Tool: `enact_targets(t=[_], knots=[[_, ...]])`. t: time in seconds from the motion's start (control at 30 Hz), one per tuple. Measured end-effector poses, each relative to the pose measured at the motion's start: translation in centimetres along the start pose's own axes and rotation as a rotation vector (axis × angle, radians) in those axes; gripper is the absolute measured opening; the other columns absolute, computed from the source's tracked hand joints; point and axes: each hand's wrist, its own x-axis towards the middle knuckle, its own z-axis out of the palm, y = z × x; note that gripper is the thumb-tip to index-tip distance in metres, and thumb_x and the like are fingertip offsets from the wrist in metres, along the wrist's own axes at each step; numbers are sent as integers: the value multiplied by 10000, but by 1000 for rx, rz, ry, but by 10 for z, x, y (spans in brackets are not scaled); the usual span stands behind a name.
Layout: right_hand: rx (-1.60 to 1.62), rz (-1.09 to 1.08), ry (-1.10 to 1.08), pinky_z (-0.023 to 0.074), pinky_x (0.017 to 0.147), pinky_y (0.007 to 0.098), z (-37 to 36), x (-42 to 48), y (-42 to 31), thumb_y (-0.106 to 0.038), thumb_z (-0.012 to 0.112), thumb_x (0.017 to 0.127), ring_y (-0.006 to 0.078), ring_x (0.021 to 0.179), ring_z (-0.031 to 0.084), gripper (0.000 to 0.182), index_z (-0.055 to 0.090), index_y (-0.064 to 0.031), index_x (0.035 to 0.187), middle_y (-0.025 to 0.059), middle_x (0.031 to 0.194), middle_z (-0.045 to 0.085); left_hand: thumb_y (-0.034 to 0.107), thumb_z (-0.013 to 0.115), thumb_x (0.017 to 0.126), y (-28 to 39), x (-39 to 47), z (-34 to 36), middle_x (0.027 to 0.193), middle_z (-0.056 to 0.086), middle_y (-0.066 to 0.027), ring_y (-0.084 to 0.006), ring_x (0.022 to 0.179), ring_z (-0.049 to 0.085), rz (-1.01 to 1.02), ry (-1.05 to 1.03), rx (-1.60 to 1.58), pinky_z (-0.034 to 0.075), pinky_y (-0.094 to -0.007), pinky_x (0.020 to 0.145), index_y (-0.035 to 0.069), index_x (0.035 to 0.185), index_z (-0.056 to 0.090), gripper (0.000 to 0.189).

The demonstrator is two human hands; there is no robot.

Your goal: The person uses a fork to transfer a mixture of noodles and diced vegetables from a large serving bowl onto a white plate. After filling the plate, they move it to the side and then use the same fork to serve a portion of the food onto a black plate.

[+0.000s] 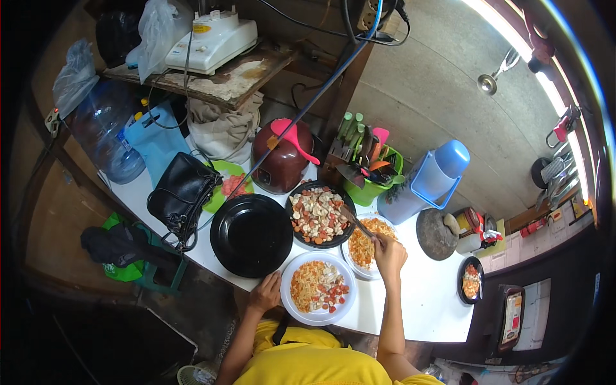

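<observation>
My right hand (390, 257) grips a brown wooden spatula (358, 222). Its head is among sliced sausage and whitish chopped pieces (315, 207) on a round black plate (318, 246). Close to me lies a white plate (317, 321) with an orange rice or noodle dish (304, 284) on one side and similar sausage and whitish pieces on the other. At that plate's left rim rests my left hand (265, 292); whether its fingers pinch the rim is unclear. A second white plate (378, 275) of the orange food sits partly under my right hand. Left of these is a large, glossy black plate (251, 236).
Behind the plates stand a dark red rice cooker (281, 168) with a pink paddle, a green utensil basket (368, 190) and a blue thermos jug (423, 183). A black handbag (180, 197) lies left. A stone mortar (435, 236) and small served plate (471, 298) are right. A cable (308, 103) hangs across.
</observation>
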Motion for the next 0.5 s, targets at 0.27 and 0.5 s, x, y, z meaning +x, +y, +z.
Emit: enact_targets(t=[0.27,0.5], knots=[[-60,19,20,503,595,385,-2,-15,14,-256,686,815,314,634,661,172,742,-133,922,134,708,680,65,530,767,-1,0,1,1182,586,-250,-359,1108,570,6,-3,4,479,-384,958,-122,1088,583,375],[-143,74,-78,497,583,403,3,-19,16,-265,674,813,317,617,654,161,750,-140,878,127,679,671,63,526,769,-2,-1,4,1185,588,-242,-350,1114,570,-14,15,-3,481,-382,956,-113,1094,582,374]])
